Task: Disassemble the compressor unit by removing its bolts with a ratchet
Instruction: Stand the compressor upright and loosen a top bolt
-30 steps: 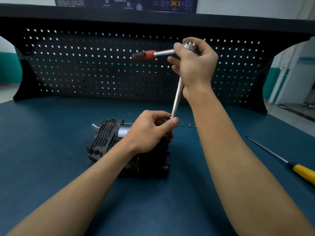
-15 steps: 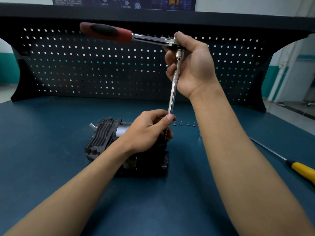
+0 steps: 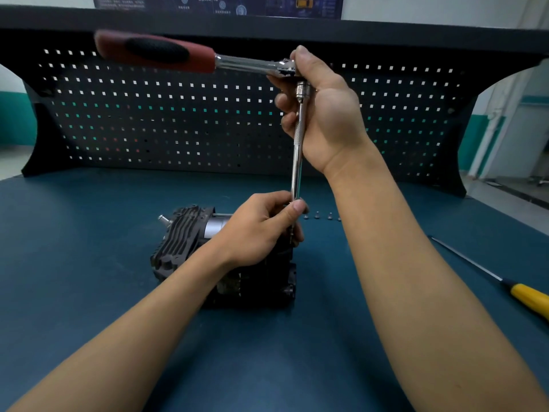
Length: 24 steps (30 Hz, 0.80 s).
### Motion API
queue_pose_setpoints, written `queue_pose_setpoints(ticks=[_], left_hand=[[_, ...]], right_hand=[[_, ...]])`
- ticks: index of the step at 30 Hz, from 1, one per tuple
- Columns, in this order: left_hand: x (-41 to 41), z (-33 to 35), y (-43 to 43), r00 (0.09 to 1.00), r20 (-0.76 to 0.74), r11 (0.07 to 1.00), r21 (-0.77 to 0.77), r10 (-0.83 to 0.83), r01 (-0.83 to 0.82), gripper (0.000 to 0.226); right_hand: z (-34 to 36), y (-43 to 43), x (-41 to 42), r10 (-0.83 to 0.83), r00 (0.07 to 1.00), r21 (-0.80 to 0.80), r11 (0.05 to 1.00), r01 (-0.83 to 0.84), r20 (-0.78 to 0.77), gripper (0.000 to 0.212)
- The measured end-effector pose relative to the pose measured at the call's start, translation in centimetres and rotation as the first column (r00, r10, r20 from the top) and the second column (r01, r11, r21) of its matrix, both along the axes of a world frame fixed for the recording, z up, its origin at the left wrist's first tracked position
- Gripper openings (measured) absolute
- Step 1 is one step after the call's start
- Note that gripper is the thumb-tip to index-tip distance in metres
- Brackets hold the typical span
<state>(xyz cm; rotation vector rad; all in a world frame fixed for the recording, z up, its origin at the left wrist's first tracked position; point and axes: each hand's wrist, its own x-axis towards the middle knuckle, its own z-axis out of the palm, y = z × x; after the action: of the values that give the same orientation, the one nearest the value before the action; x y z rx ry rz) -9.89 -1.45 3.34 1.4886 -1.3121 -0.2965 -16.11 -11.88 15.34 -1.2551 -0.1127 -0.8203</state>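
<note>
1. Compressor (image 3: 190,242) sits on the blue bench (image 3: 89,292).
2. On top of the compressor, our left hand (image 3: 258,230) pinches the lower end of the bar (image 3: 298,162).
3. Above the compressor, our right hand (image 3: 323,114) wraps the ratchet (image 3: 157,53) head; the red handle points left.
4. Loose bolts (image 3: 317,216) lie just behind the compressor, and the yellow screwdriver (image 3: 528,298) well to its right.

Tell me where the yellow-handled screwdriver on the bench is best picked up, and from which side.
Take the screwdriver by its yellow handle, from above, fingers closing across its width. It lies flat on the bench, right of the compressor; the handle is the thick near end, while the thin shaft pointing away up-left offers little to hold.
</note>
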Motion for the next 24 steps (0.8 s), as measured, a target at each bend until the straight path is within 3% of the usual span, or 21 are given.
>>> queue_pose_setpoints(ticks=[6,10,15,18,21,24], left_hand=[[0.1,0.1,0.0,0.999,0.052,1.000,-0.016,0.009,-0.008,0.030],[0.0,0.1,0.0,0.998,0.051,0.999,-0.047,0.021,-0.018,0.030],[-0.1,0.1,-0.1,0.996,0.079,0.998,-0.033,0.048,-0.045,0.027],[0.0,0.0,-0.1,0.995,0.075,0.997,-0.038,0.063,-0.060,0.024],[0.0,-0.1,-0.2,0.995,0.059,0.996,-0.049,0.075,-0.072,0.026],[0.0,-0.1,-0.3,0.995,0.050,0.995,-0.056,0.081,-0.078,0.026]], right_hand=[[-0.2,0.7,0.2,-0.194,0.980,-0.036,0.980,0.196,0.048,0.008],[-0.4,1.4,0.7,-0.404,0.897,-0.102,0.899,0.426,0.179,0.011],[-0.9,1.0,1.1,-0.669,0.705,-0.187,0.681,0.708,0.233,0.012],[-1.2,0.9,1.1,-0.776,0.567,-0.274,0.502,0.820,0.276,0.012],[-1.5,1.2,1.1,-0.845,0.420,-0.309,0.324,0.894,0.330,0.014],[-1.6,1.1,1.0,-0.880,0.348,-0.322,0.243,0.915,0.325,0.015]])
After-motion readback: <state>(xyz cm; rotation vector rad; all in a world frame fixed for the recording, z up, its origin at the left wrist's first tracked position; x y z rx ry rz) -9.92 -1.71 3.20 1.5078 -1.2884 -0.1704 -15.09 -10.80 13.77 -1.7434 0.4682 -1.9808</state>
